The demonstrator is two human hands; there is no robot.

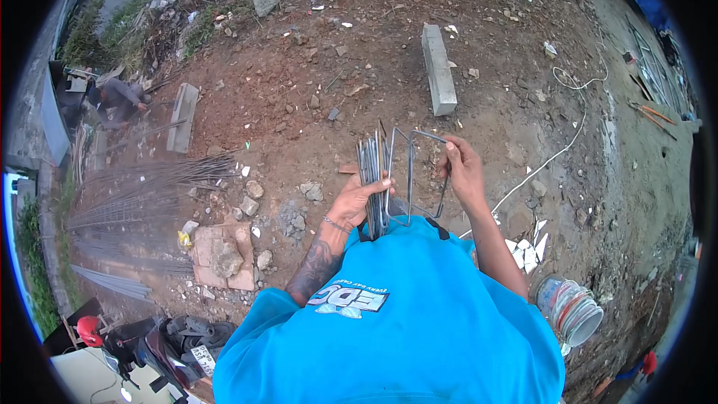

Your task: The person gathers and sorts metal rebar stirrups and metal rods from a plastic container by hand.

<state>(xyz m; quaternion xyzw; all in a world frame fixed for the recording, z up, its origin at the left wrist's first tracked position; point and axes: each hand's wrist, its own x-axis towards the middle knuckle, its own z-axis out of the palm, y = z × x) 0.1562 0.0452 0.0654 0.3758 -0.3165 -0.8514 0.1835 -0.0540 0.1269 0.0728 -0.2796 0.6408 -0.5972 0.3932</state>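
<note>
My left hand [357,200] is closed around a bundle of bent steel stirrups [372,172], held upright in front of my blue shirt. To the right of the bundle is a single rectangular stirrup [410,172], its thin bars forming an open frame. My right hand [464,167] pinches that stirrup at its upper right corner, thumb and fingers on the bar. The frame's left side overlaps the bundle near my left thumb. The bundle's lower end reaches down to the shirt.
A concrete post [439,71] lies ahead on the dirt, another block [182,118] to the left. Long rebar rods [142,202] spread at left, near a crouching person [118,101]. Stacked buckets [570,308] are at right, by a white cable [557,151]. Bolt cutters [652,114] lie farther right.
</note>
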